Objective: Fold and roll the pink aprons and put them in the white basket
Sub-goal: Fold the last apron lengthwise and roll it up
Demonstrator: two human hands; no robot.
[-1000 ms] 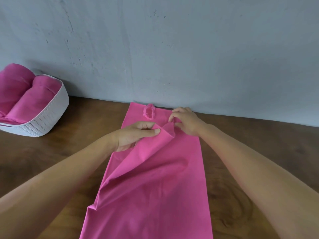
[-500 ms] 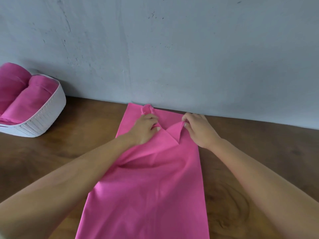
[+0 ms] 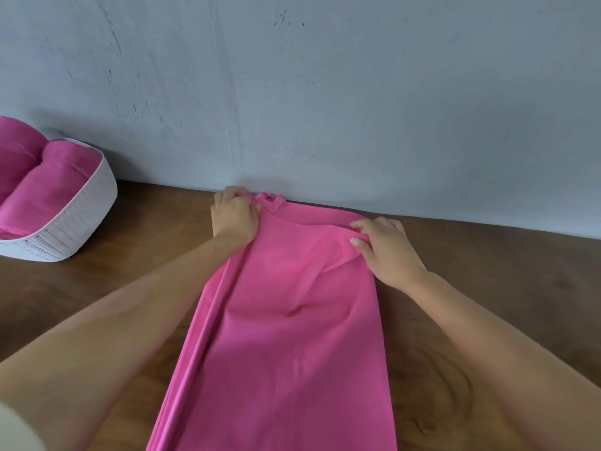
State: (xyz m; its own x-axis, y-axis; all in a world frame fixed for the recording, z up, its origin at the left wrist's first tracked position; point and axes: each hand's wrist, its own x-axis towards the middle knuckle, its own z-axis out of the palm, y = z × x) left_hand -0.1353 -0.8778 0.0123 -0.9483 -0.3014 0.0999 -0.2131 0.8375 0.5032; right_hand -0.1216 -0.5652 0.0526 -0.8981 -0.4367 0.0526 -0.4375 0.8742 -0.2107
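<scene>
A pink apron (image 3: 292, 320) lies folded into a long strip down the middle of the wooden table (image 3: 146, 249), its far end near the wall. My left hand (image 3: 232, 219) grips the far left corner of the strip, beside a small pink loop (image 3: 269, 199). My right hand (image 3: 387, 249) pinches the far right corner between thumb and fingers. The white basket (image 3: 78, 222) stands at the far left and holds two rolled pink aprons (image 3: 48, 187).
A grey wall (image 3: 325, 92) rises right behind the table's far edge. Bare wood shows on both sides of the strip.
Both hands have moved apart from the middle fold to the apron's far corners, and the top layer now lies spread flat up to the far edge.
</scene>
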